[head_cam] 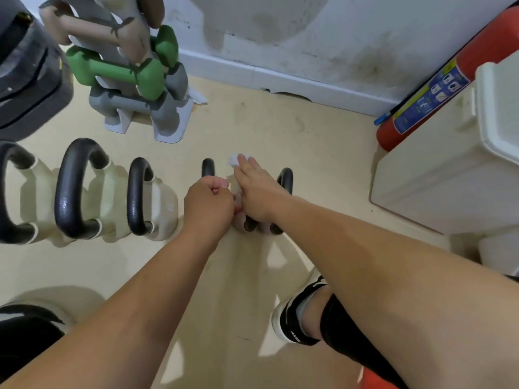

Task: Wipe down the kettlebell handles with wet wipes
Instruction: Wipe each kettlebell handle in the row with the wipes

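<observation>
Both hands are down on the floor row of kettlebells: left hand (209, 202) fisted around one black handle (208, 167), right hand (257, 189) pinching a wet wipe (234, 160) at its fingertips. Mid-wipe, I'd say; next handle (286, 179) sits just right.

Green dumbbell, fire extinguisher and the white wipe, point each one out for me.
green dumbbell (112, 70): head view, on its handle.
fire extinguisher (438, 88): head view, on its blue label.
white wipe (233, 160): head view, on the crumpled part past the fingertips.

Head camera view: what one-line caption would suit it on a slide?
Two bare hands, left hand fisted, right hand holding a white wipe, work over kettlebell handles on a gym floor.
</observation>
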A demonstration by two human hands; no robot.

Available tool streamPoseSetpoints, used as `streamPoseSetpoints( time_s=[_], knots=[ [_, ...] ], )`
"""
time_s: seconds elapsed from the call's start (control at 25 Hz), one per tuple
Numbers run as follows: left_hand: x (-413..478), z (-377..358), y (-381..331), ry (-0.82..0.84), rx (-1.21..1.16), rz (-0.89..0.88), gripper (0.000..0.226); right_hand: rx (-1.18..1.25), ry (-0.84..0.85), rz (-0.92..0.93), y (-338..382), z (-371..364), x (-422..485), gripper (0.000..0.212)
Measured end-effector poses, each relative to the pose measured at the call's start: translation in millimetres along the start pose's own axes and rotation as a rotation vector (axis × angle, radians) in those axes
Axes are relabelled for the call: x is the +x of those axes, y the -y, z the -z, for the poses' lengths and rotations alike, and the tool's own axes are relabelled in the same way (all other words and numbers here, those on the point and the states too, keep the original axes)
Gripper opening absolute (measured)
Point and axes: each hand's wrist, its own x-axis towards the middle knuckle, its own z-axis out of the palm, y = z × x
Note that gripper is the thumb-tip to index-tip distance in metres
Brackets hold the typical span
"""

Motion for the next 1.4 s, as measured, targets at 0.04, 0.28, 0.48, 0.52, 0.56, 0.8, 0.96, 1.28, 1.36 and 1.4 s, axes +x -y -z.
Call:
streamPoseSetpoints(
  time_s=[0.04, 0.28, 0.48, 0.52, 0.56, 0.8, 0.96, 1.28, 1.36, 1.4],
  knots=[
    [1.3, 0.7, -0.3, 0.007, 0.005, 0.004, 0.02, 0.096, 0.007, -0.035, -0.7, 1.1, 9.7, 0.079],
    [9.9, 7.7, 0.4, 0.003, 0.066, -0.03, 0.022, 0.114, -0.191, 0.017, 4.2, -43.8, -22.9, 0.067],
    [11.6, 14.1, 5.7, -0.031, 0.213, -0.13, 0.02, 0.107, -0.236, 0.065, 10.1, -71.0, -57.6, 0.062],
    [11.3, 15.8, 4.9, -0.041, 0.245, -0.157, 0.022, 0.148, -0.249, 0.044, 8.3, -66.7, -48.7, 0.059],
    [10.5, 17.6, 3.4, -0.055, 0.282, -0.201, 0.024, 0.193, -0.258, 0.011, 6.3, -62.5, -35.8, 0.058],
    [21.5, 24.4, 10.7, -0.059, 0.693, -0.418, 0.031, 0.445, -0.107, -0.219, 9.9, -3.5, 37.0, 0.044],
    [22.5, 12.0, -1.1, 0.023, 0.846, -0.45, 0.03, 0.426, -0.134, -0.119, 12.2, -9.6, 17.6, 0.045],
    [22.5, -11.8, -4.5, 0.157, 0.574, -0.38, 0.036, 0.654, -0.139, -0.225, 17.0, -4.8, -38.5, 0.06],
    [25.2, -14.9, -0.3, 0.266, 0.562, -0.46, 0.039, 0.891, -0.118, -0.32, 19.5, 13.2, -40.1, 0.047],
    [24.3, -17.2, 2.3, 0.307, 0.601, -0.495, 0.044, 0.961, -0.118, -0.371, 21.4, 21.3, -38.2, 0.042]
  ],
)
